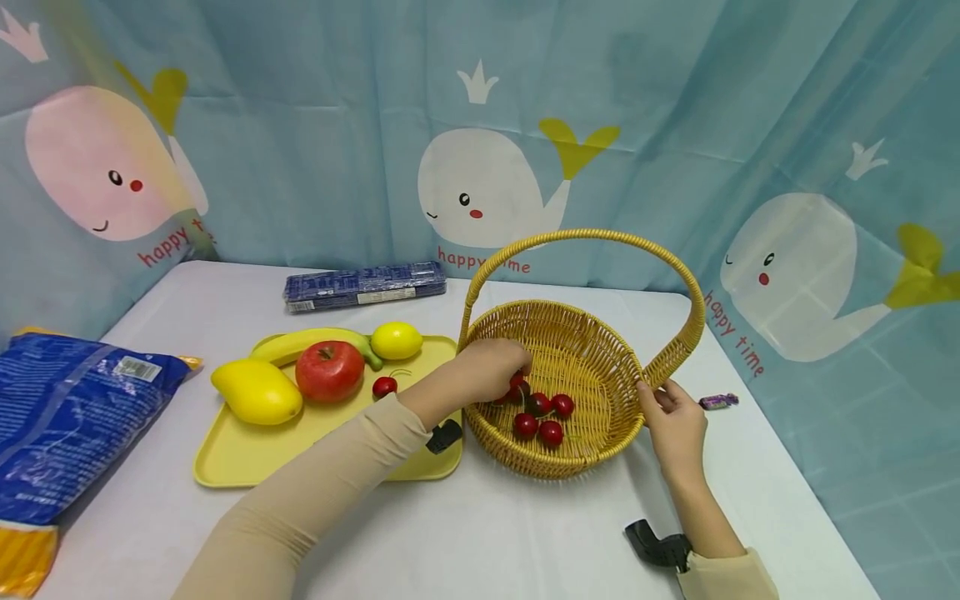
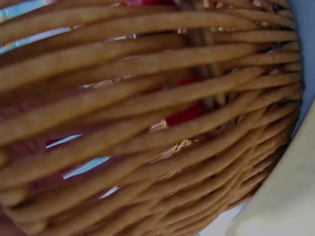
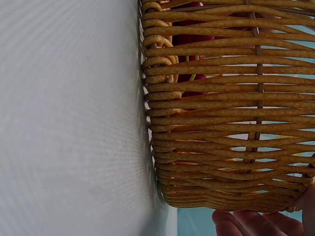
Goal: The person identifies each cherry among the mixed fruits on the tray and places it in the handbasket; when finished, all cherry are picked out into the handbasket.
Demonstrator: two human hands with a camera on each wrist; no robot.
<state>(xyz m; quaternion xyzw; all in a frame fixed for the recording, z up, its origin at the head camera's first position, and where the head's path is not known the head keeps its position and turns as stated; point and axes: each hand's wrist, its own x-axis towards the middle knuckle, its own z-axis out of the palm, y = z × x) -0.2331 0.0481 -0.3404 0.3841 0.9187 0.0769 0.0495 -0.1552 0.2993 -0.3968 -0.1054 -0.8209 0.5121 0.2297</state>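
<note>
A yellow woven basket with a tall arched handle stands on the table, several dark red cherries lying inside. My left hand reaches over its left rim, fingers bent down right at the cherries; I cannot tell whether they hold one. At the opposite side, my right hand grips the rim by the handle's base, thumb on top and fingers outside. In the right wrist view, those fingertips show beside the basket wall. Weave fills the left wrist view, with red glimpsed through its gaps.
Left of the basket is a yellow tray with a mango, apple, banana, lemon and one cherry. A blue packet lies behind, a blue bag far left, a purple wrapped candy right.
</note>
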